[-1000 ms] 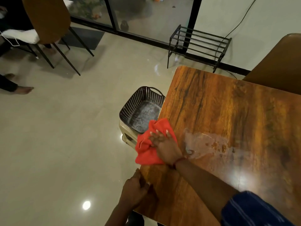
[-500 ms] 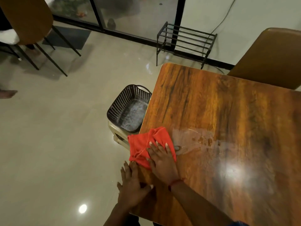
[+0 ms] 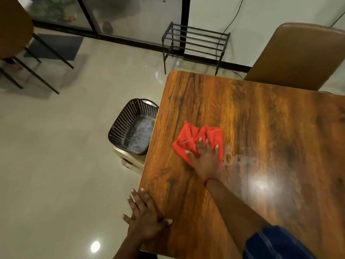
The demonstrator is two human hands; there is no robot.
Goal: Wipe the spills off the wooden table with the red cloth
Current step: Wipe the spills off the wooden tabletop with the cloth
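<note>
My right hand point(image 3: 206, 159) presses flat on the crumpled red cloth point(image 3: 192, 138), which lies on the wooden table point(image 3: 261, 128) a little in from its left edge. A pale wet spill point(image 3: 240, 161) smears the wood just right of the cloth and the hand. Fingers spread, my left hand point(image 3: 144, 215) rests flat on the table's near left edge and holds nothing.
A dark woven basket point(image 3: 133, 128) sits on a low beige stool point(image 3: 128, 162) against the table's left side. A brown chair point(image 3: 300, 57) stands behind the table. A black metal rack point(image 3: 194, 42) is by the wall, another chair point(image 3: 15, 34) far left.
My right hand has slid the red cloth from the table's left edge inward, toward the spill. My left hand has spread flat on the near left edge.
</note>
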